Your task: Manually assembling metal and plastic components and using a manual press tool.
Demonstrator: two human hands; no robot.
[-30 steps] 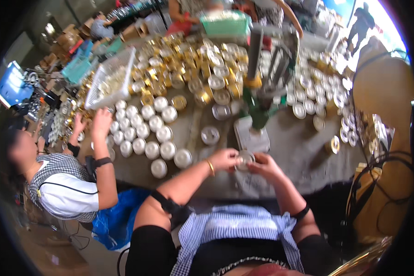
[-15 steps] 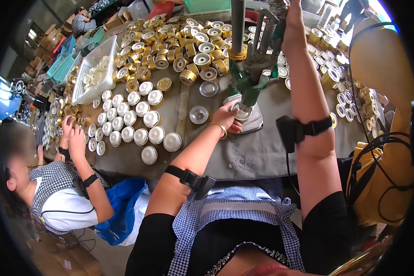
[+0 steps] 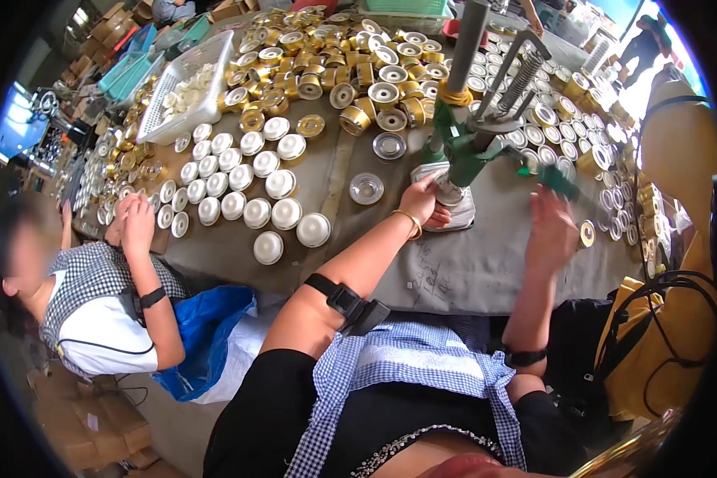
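A green hand press (image 3: 472, 155) with a grey post and a spring stands on the table in front of me. My left hand (image 3: 425, 201) is at its foot, thumb and fingers closed around a white round part (image 3: 449, 191) under the press head. That part sits over a pale pad (image 3: 460, 217) and is partly hidden. On the right, my right hand (image 3: 553, 233) is at the press's green lever handle (image 3: 559, 182), its fingers against the grip, somewhat blurred. Left of my left hand lie two clear round discs, a near one (image 3: 366, 189) and a far one (image 3: 389, 146).
Several white-topped round caps (image 3: 256, 213) stand in rows at left. Gold rings with white discs (image 3: 311, 84) are heaped behind, beside a white basket (image 3: 185, 88) of white pieces. More discs (image 3: 546, 111) spread at far right. A co-worker (image 3: 95, 295) sits at left. Black cables (image 3: 677, 279) hang at right.
My right hand has come down and toward me from high on the press, with the lever handle now lowered to the right. My left hand stays at the press foot. The view has shifted slightly.
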